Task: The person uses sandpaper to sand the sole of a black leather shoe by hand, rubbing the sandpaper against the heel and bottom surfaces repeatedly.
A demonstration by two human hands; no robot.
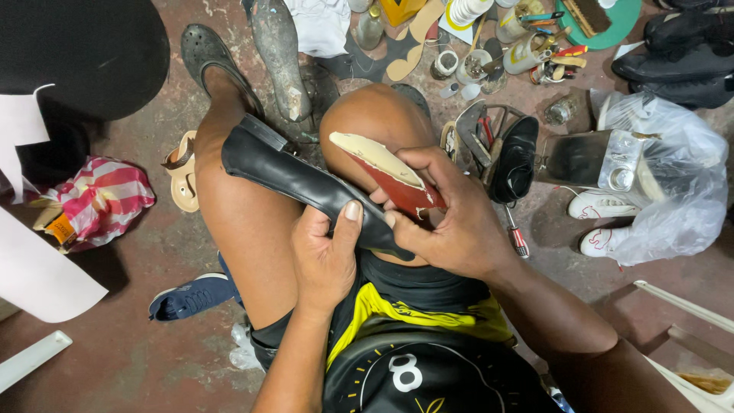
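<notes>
A black high-heeled shoe (pixel 290 174) lies across my lap, heel end pointing up-left. My left hand (pixel 325 256) grips its middle from below, thumb pressed on the black upper. A red sole piece with a cream underside (pixel 386 172) is peeled away from the shoe at its toe end. My right hand (pixel 451 222) holds that sole piece, fingers curled around its edge over my right knee.
On the floor are a metal shoe last (pixel 279 57), a tan sandal (pixel 182 172), a blue sneaker (pixel 191 297), a black shoe (pixel 516 157), a red-handled screwdriver (pixel 516 233), white sneakers (pixel 600 205) by a plastic bag (pixel 673 172), and cans and tools (pixel 527 46) at the top.
</notes>
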